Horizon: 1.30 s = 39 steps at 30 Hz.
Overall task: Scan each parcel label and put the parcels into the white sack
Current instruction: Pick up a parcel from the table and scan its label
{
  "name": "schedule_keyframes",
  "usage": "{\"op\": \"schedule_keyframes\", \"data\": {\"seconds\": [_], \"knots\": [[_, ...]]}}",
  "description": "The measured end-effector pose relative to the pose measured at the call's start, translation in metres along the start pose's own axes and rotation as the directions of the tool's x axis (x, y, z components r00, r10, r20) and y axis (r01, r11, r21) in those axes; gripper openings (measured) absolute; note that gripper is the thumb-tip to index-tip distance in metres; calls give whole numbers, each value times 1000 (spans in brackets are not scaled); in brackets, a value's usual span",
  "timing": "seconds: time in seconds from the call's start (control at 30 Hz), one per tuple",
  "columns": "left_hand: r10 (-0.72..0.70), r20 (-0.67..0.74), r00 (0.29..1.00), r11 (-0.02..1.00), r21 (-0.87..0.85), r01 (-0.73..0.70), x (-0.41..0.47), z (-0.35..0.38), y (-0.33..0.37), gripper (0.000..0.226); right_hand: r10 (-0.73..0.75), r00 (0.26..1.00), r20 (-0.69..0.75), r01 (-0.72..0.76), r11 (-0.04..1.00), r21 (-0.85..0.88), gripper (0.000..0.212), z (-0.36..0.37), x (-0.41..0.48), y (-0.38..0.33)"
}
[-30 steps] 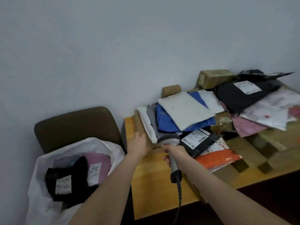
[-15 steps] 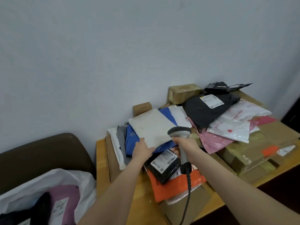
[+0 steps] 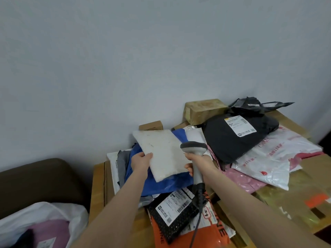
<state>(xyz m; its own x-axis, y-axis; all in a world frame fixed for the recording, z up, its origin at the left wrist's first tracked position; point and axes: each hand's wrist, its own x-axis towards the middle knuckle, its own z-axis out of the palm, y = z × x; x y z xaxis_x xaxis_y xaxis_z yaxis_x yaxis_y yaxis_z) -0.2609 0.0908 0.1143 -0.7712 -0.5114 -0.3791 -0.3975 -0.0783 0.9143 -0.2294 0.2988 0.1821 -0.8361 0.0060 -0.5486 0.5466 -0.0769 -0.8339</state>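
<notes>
The left hand grips the left edge of the white parcel, which lies on the blue parcel on the desk. The right hand holds the scanner beside it. No label shows, so flip it first, then aim. The white sack sits near left.

wooden table, brown chair, grey wall

Left hand leaves the table edge and now grips the left edge of the white padded parcel, thumb on top. Right hand carries the barcode scanner up beside the parcel's right edge.
</notes>
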Motion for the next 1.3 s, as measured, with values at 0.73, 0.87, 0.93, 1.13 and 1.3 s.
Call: {"op": "schedule_keyframes", "data": {"seconds": [0.73, 0.87, 0.93, 1.13, 1.3], "knots": [[146, 471, 870, 286, 822, -493, -66, 19, -14, 30, -110, 994, -4, 110, 988, 104, 15, -31, 1, -28], [232, 186, 955, 474, 836, -278, -50, -4, -18, 47, -85, 996, -36, 87, 995, 45, 13, -29, 17, -16], [151, 30, 988, 574, 811, -112, -42, -13, -18, 57, -122, 991, -47, 119, 991, -57, 17, -25, 26, -12], [-125, -79, 989, 920, 364, 145, -30, -18, -34, 31, -70, 996, 50, 82, 950, -301, 35, -16, 38, -2], [-242, -48, 969, 969, -64, 238, -33, -25, -21, 38, -37, 999, 36, 46, 950, -308, 35, -13, 41, 9]]}}
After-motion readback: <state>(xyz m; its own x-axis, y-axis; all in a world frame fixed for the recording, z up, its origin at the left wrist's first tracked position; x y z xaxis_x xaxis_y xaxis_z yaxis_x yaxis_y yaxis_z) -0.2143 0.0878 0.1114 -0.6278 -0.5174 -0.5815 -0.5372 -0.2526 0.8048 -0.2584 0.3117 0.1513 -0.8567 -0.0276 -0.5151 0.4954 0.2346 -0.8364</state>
